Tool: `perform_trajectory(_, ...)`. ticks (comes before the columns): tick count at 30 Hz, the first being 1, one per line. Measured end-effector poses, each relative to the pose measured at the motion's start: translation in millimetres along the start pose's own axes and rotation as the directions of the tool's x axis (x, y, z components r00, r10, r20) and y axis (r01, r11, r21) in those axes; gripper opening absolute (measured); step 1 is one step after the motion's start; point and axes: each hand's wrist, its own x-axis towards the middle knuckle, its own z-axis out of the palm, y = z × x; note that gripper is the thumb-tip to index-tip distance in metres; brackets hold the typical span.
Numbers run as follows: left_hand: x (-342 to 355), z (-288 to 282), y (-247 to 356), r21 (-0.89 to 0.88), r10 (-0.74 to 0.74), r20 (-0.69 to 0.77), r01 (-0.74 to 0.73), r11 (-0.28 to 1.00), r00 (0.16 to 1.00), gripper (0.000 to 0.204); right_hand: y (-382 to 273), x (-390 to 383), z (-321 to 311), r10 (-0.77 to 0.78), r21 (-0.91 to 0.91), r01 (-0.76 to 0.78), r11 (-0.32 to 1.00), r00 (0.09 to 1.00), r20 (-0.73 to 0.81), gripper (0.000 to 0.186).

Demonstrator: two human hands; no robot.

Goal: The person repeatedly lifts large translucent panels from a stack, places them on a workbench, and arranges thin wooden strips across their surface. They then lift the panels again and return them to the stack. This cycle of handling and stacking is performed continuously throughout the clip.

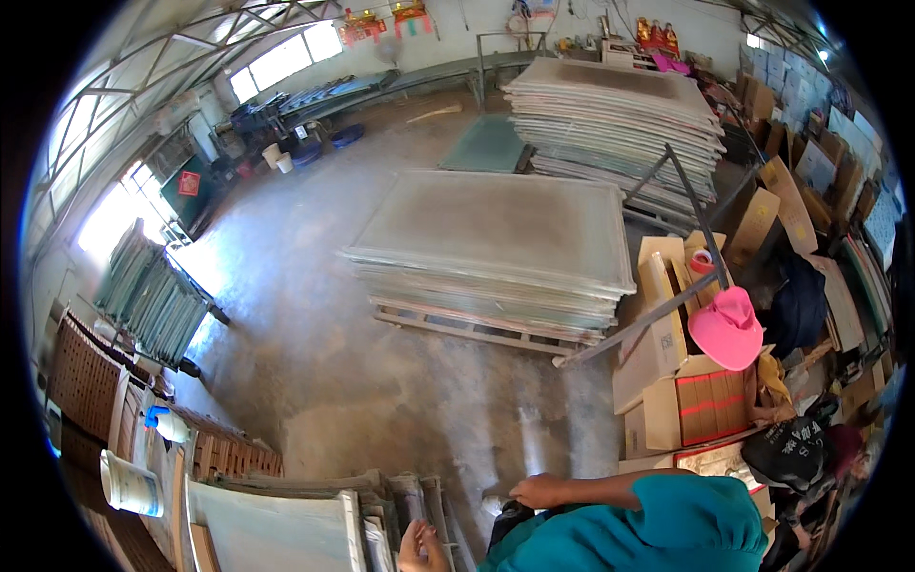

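My left hand [422,548] is at the lower edge, its fingers curled in with nothing showing in them. It is just right of a stack of framed panels [276,524], pale green on top with whitish edges; whether it touches them I cannot tell. My right arm comes in from the right in a teal sleeve [658,515]. The right hand [538,490] is loosely closed above my dark trousers, and I see nothing in it. Beside that hand, part of a light shoe [493,504] shows on the floor.
A large stack of framed panels [496,224] rests on a pallet ahead, with a taller stack [610,100] behind. A metal bar frame [658,319], cartons [653,415] and a pink hat [727,329] stand right. Leftward are a panel rack [152,296] and a white bucket [132,483].
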Motion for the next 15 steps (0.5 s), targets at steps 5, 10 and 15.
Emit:
perform_trajectory(5, 69, 15, -20, -0.082, 0.254, -0.146, -0.268, 0.960, 0.956, 0.020, 7, 27, -39, 0.037, -0.021, -0.039, 0.999, 0.995, -0.094, 0.033)
perform_trajectory(10, 99, 11, -13, 0.095, 0.340, -0.177, -0.328, 0.940, 0.924, 0.020, 5, 66, -88, 0.000, -0.115, -0.019, 0.993, 0.987, -0.162, 0.031)
perform_trajectory(15, 95, 15, -33, 0.267, 0.168, -0.261, -0.096, 0.959, 0.951, 0.023, 24, 122, -120, -0.154, -0.145, 0.138, 0.980, 0.982, -0.110, 0.025)
